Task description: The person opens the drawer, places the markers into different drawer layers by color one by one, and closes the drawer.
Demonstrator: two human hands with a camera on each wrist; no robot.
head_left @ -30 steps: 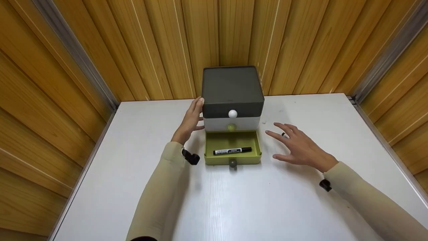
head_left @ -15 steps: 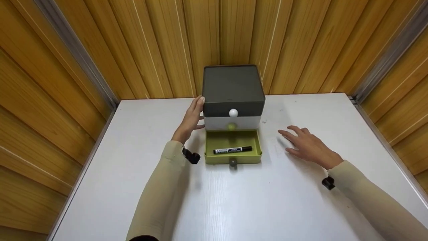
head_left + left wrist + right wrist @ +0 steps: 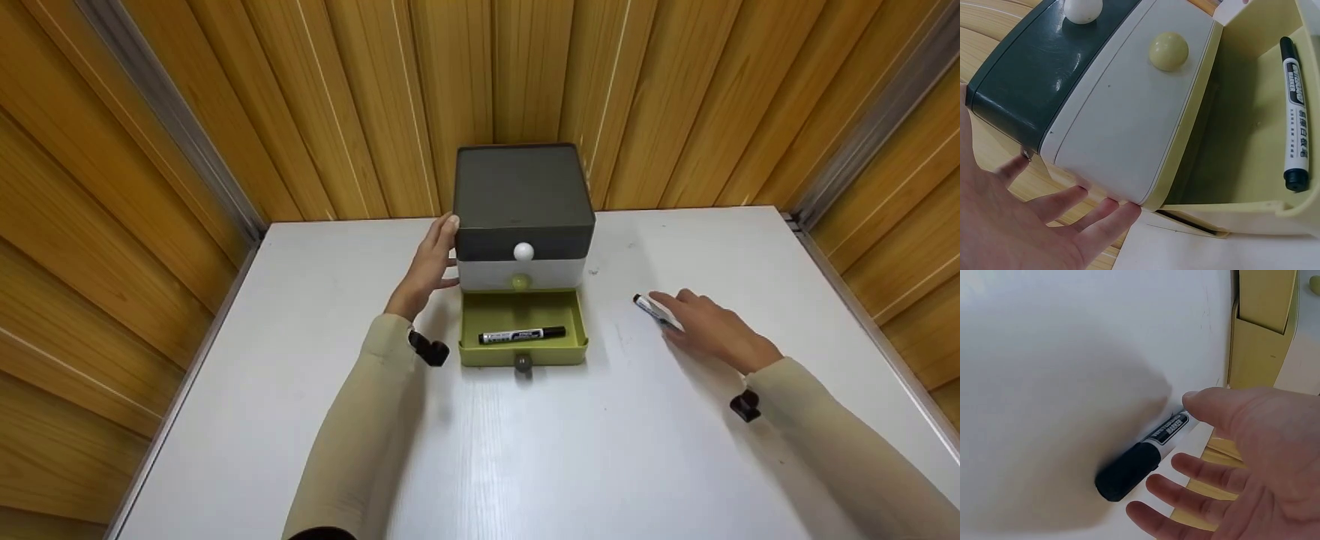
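Tabletop: right hand over marker.

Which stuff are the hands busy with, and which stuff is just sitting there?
In use:
- left hand steadying the small three-drawer plastic box
- right hand reaching the black-capped marker on the table
- open green bottom drawer with a black marker inside

Just there:
- white table
- wooden slat wall
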